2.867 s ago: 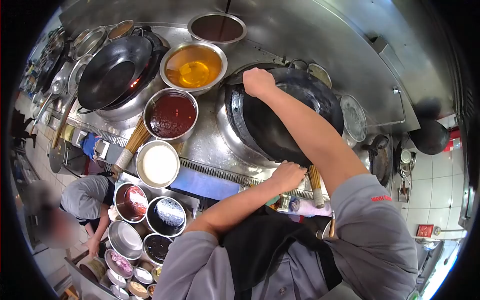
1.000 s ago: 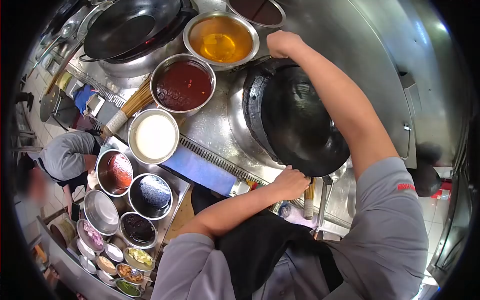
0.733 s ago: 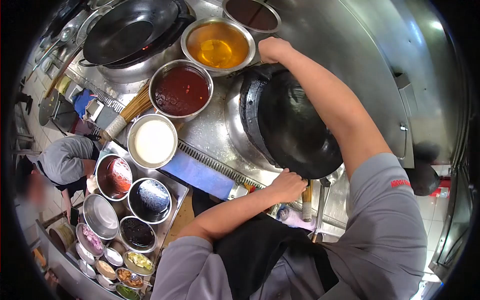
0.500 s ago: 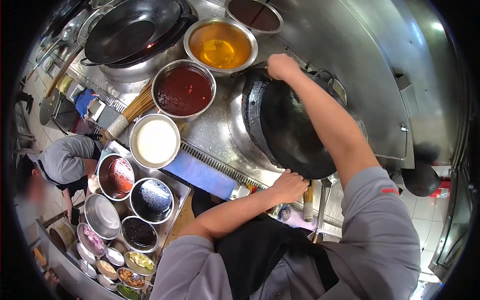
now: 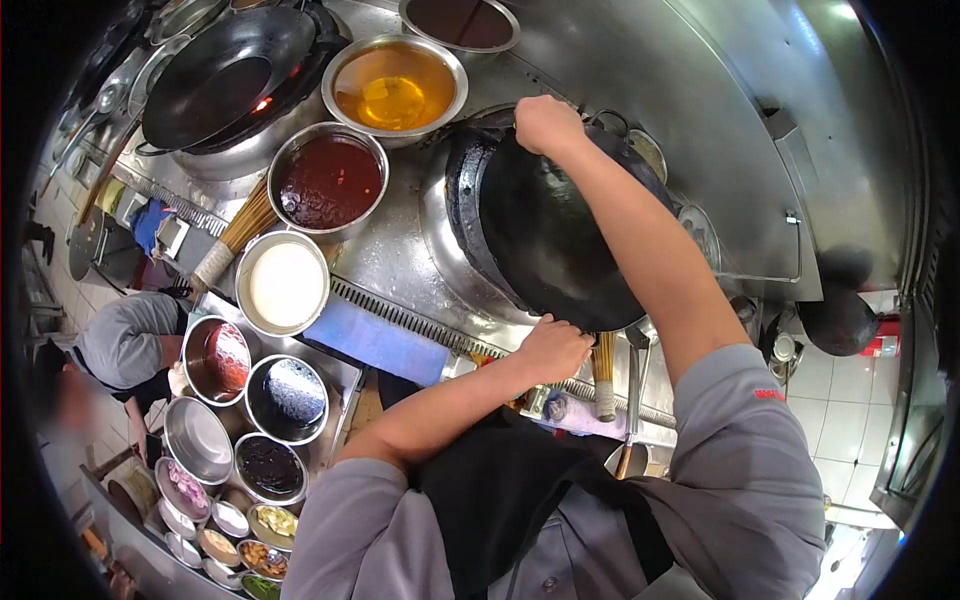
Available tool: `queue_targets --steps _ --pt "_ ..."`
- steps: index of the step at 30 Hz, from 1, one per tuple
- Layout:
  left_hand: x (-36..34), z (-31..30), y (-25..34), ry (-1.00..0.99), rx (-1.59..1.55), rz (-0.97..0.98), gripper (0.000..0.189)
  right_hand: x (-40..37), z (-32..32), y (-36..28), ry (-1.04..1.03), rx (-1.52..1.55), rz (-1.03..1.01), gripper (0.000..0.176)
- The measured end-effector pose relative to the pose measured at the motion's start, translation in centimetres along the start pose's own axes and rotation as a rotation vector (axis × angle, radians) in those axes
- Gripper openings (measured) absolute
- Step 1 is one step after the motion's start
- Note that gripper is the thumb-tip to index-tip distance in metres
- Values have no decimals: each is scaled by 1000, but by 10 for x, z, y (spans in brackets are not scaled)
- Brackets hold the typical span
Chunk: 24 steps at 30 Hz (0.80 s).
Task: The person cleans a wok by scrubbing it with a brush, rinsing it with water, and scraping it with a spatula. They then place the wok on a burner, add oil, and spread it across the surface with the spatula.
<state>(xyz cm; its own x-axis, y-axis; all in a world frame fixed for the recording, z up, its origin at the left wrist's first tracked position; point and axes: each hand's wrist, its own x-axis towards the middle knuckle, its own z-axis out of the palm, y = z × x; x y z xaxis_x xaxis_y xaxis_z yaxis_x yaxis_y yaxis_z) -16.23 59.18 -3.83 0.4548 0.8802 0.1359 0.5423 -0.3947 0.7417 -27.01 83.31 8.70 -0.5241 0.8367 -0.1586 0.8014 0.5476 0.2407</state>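
A large black wok (image 5: 560,240) lies tilted over the right-hand burner (image 5: 440,235), with a glossy dark surface facing me. My right hand (image 5: 548,125) is closed in a fist on its far edge; what exactly the fingers grip there is hidden. At the near edge, my left hand (image 5: 555,350) is wrapped over the wok's rim or handle. Just right of that hand stands a bamboo brush (image 5: 604,380), beside a long-handled tool (image 5: 633,390).
To the left are bowls of yellow oil (image 5: 392,95), red sauce (image 5: 330,185) and white liquid (image 5: 284,285). A second wok (image 5: 215,85) sits over a flame at upper left. Several ingredient bowls fill the lower left. Another person (image 5: 130,340) bends at far left.
My view has shifted, so the bowls and burner appear farther left. Both hands stay on the wok, which still lies tilted over the burner.
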Motion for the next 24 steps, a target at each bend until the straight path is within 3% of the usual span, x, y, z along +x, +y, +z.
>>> queue_targets --steps 24 --pt "-2 -4 -3 16 -6 24 25 30 -25 -18 -109 -121 -29 31"
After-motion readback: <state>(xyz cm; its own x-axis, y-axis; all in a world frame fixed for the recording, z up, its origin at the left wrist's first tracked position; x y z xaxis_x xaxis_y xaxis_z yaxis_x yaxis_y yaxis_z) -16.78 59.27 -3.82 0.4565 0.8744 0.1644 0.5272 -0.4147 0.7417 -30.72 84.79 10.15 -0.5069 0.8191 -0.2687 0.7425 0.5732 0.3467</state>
